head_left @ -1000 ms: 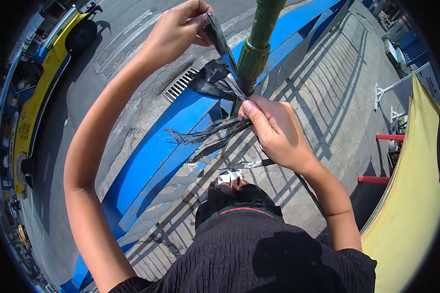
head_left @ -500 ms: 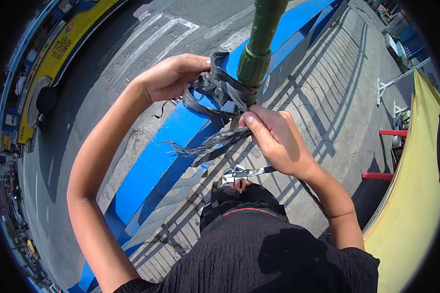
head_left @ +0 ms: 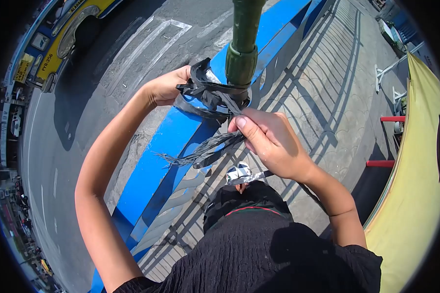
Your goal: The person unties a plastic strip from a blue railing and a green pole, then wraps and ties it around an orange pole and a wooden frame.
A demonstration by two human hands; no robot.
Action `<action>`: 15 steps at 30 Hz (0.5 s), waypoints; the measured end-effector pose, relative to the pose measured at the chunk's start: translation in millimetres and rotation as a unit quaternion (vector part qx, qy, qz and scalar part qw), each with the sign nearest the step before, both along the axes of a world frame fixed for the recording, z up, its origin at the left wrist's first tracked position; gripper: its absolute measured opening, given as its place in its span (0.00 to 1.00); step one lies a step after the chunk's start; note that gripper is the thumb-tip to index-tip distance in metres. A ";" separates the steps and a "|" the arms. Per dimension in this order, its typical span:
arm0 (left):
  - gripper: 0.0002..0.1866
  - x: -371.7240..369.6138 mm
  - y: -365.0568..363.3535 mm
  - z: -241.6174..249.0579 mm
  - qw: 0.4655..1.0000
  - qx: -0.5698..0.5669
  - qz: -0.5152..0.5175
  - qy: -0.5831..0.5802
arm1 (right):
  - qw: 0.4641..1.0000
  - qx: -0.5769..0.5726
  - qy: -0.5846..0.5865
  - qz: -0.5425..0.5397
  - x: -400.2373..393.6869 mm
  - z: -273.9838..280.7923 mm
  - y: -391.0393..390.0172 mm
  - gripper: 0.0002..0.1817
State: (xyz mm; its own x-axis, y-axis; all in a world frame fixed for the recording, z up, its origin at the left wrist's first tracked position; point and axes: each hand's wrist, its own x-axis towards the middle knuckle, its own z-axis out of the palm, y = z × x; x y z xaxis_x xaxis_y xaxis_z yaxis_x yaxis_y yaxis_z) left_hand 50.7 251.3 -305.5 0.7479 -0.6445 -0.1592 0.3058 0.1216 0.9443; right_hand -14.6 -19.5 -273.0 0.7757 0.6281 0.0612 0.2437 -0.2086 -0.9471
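Strips of black plastic (head_left: 208,93) are wound and knotted around a green pole (head_left: 243,56) and the blue metal railing (head_left: 168,134) beside it. My right hand (head_left: 271,141) is closed, pinching the black strip between thumb and fingers just below the knot. A frayed tail of that strip (head_left: 200,150) hangs out to the left from under my grip. At the far side of the railing, my left hand (head_left: 170,88) reaches behind the wrapping. Its fingertips are hidden there, so what they hold does not show.
A yellow and blue vehicle (head_left: 58,53) is on the road at the left. On the right hangs a yellow sheet (head_left: 401,166), near red bars (head_left: 380,163). The paved walkway (head_left: 327,93) carries shadows of the railing. My feet (head_left: 238,172) are below.
My left hand has slid from the top of the wrapping to behind it, hiding its fingers. My right hand keeps its pinch on the strip. The vehicle has moved up the view.
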 end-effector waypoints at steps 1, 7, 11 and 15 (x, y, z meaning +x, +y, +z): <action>0.16 1.5 -4.9 0.4 0.997 0.019 0.028 -0.068 | 1.000 -0.001 0.003 0.000 2.0 0.9 1.9 0.18; 0.09 6.6 5.7 -5.6 0.991 0.089 0.030 -0.097 | 0.997 -0.062 -0.001 0.039 7.7 11.7 -10.7 0.14; 0.24 5.6 21.4 -30.3 0.996 -0.004 0.089 -0.009 | 0.998 -0.006 0.058 0.033 4.2 6.5 -34.0 0.17; 0.38 21.3 29.5 -56.6 0.995 0.040 0.096 0.003 | 0.978 0.059 0.199 -0.024 26.1 -17.9 -59.9 0.17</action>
